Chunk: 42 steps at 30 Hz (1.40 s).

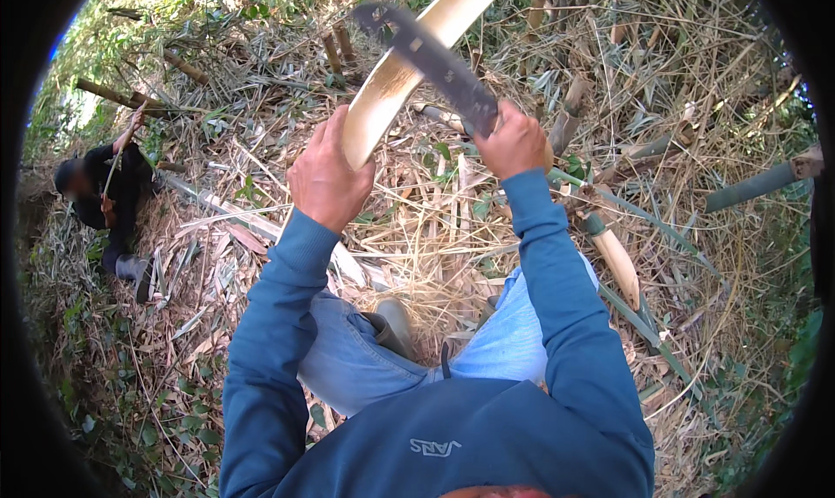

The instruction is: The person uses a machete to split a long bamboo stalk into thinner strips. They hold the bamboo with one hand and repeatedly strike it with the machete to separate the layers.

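Observation:
A long, pale split bamboo strip [376, 106] slants up and away from my left hand [329, 174], whose fingers are wrapped round its near end. In my right hand [513, 143] is a machete, gripped at the handle, which the fist mostly hides. Its dark, wide machete blade [452, 73] points up and to the left. The blade crosses over the strip's inner face partway along; I cannot tell whether the edge bites into it. Below both hands, thin pale shavings [426, 280] lie heaped between my boots [396, 326].
At the far left a person in dark clothes [96, 185] sits with a stick in hand. Cut bamboo stumps [331, 53] stand behind the strip. To my right lie a pale cut bamboo piece [614, 261] and a thick green bamboo pole [752, 187]. Dry leaves and twigs cover the ground.

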Tool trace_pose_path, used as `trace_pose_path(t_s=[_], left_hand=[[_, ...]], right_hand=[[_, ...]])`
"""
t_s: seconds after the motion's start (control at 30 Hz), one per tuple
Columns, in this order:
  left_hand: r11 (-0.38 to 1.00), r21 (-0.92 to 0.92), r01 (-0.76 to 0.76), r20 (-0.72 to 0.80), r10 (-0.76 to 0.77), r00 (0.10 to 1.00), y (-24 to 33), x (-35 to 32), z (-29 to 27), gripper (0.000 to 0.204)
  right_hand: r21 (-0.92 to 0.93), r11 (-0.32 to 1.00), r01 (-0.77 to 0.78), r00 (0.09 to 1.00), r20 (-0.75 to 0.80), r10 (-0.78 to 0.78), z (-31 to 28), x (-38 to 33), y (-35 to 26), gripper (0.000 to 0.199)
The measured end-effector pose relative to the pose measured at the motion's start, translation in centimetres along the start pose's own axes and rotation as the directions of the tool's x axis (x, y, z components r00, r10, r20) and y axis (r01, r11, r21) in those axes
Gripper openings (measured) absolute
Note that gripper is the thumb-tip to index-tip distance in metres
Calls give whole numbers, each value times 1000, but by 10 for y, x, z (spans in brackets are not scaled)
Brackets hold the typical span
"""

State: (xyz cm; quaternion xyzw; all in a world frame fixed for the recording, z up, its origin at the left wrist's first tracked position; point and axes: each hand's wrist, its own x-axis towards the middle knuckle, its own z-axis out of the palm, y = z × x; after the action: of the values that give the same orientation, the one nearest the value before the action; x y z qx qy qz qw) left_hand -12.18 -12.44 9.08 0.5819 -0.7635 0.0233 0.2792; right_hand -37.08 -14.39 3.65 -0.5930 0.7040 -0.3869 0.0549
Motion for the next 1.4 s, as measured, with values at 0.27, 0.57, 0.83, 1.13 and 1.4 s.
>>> trace_pose_path(t_s=[0.27, 0.57, 0.83, 1.13, 1.4], left_hand=[[996, -13, -88, 43, 89, 995, -10, -9, -7, 72], [990, -2, -141, 95, 141, 985, -4, -17, -12, 76], [983, -63, -174, 100, 180, 979, -9, -21, -12, 76], [988, -119, -101, 189, 123, 974, -15, -30, -18, 74], [987, -100, -126, 219, 145, 965, -33, -35, -22, 72]], right_hand=[[-64, 998, 26, 999, 48, -23, -10, 0, 10, 31], [-30, 998, -46, 999, 11, 46, -22, 6, 36, 29], [-29, 994, -106, 994, -39, 105, -33, 13, 52, 27], [-6, 978, -208, 976, -66, 207, -38, 19, 62, 25], [16, 933, -359, 932, -52, 359, -39, 30, 81, 28]])
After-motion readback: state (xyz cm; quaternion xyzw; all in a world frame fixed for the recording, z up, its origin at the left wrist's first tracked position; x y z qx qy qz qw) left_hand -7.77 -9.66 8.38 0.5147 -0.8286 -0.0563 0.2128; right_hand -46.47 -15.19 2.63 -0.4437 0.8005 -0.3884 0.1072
